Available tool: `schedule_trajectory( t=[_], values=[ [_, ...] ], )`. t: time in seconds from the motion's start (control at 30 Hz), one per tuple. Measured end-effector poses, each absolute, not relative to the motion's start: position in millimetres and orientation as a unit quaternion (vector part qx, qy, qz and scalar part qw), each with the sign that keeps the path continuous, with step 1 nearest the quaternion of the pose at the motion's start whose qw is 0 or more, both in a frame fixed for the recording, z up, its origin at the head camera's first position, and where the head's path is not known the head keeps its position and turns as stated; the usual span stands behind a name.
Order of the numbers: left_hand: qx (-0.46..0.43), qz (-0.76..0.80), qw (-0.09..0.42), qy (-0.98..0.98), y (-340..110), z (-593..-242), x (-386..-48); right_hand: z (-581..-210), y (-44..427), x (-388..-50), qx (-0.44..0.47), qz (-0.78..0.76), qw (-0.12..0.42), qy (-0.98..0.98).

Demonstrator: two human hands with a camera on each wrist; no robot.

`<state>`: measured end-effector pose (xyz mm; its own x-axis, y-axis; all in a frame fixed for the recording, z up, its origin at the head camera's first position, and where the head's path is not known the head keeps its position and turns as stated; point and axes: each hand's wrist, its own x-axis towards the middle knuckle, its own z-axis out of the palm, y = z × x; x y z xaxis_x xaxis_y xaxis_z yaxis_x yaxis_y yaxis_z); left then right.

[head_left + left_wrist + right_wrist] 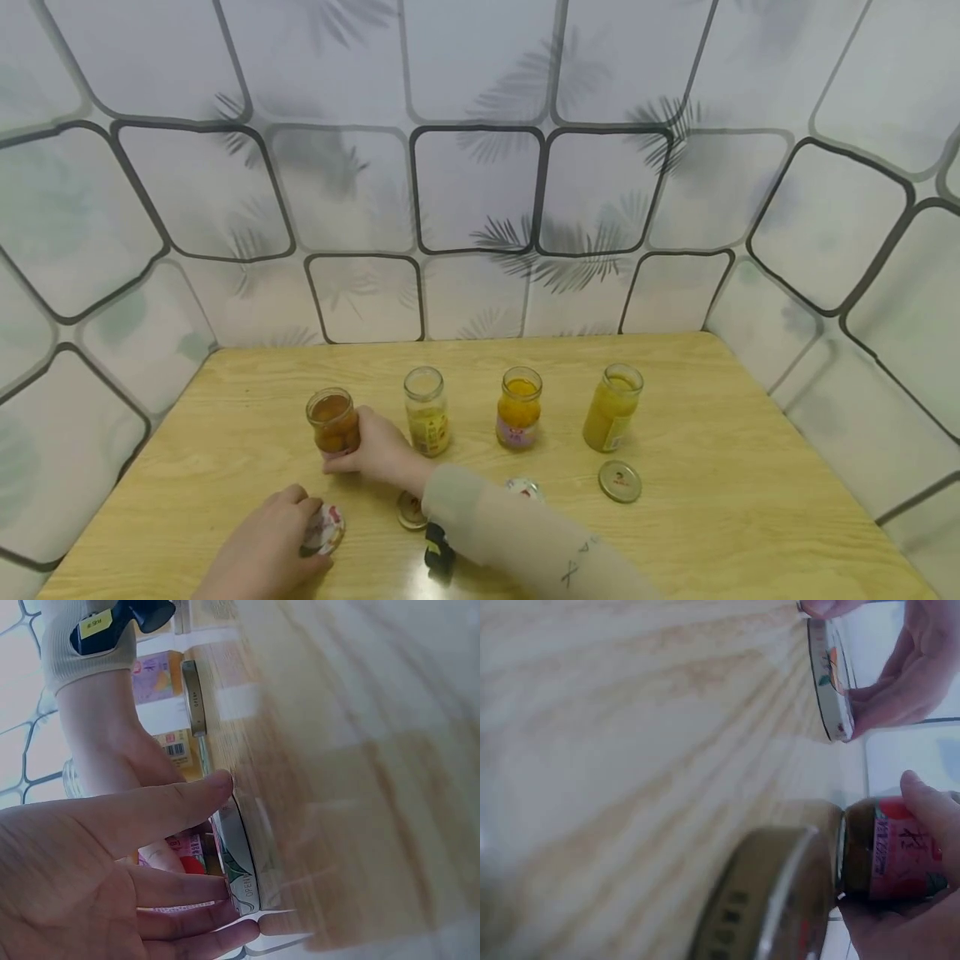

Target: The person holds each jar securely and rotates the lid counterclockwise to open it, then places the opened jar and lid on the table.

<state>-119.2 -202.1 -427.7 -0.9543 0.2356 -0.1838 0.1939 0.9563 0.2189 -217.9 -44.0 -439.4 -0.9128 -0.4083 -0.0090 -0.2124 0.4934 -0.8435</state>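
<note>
A glass jar of dark brown contents [332, 417] stands at the left of the table, its mouth uncovered. My right hand [384, 450] grips it from the right side, thumb and fingers round the glass; its pink-red label [904, 859] shows in the right wrist view. Nearer the front edge, my left hand [270, 542] pinches a white patterned lid [327, 528] by its rim. In the left wrist view the thumb and fingers sit at opposite ends of that lid [240, 862], which lies on or very close to the tabletop.
To the right stand three uncovered jars: a pale yellow one [428, 425], an orange one [518, 412] and a taller yellow one [611, 412]. A gold lid [619, 481], another gold lid [411, 510] and a white patterned lid [525, 487] lie before them.
</note>
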Motion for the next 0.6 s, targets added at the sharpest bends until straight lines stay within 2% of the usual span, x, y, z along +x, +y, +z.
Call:
schedule_trajectory(
  t=[0.33, 0.6],
  values=[
    [0.110, 0.090, 0.104, 0.984, -203, -428, -120, -428, -41, -217, -0.194, -0.430, 0.159, 0.867],
    [0.108, 0.092, 0.107, 0.984, -201, -425, -118, -426, -40, -215, -0.205, -0.406, 0.153, 0.878]
  ],
)
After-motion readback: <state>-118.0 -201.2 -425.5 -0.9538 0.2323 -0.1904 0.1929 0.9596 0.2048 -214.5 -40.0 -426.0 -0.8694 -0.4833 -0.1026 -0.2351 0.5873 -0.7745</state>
